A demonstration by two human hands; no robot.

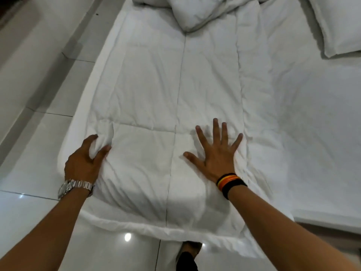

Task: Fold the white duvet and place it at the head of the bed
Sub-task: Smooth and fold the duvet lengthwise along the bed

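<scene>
duvet [175, 98] lies as long folded strip on left side of bed [312, 114], near end draped over foot edge, far end bunched near pillow [340, 22]. left hand [86, 161] pinches fold of duvet at left edge. right hand [216, 153] flat on duvet, fingers spread, grasping nothing.

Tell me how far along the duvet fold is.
Done: the duvet already lies in a long narrow strip down the bed. In hand: left hand pinches its near corner; right hand presses flat on it. Left: its far end is bunched; the crosswise folds and the placing at the head remain.
</scene>
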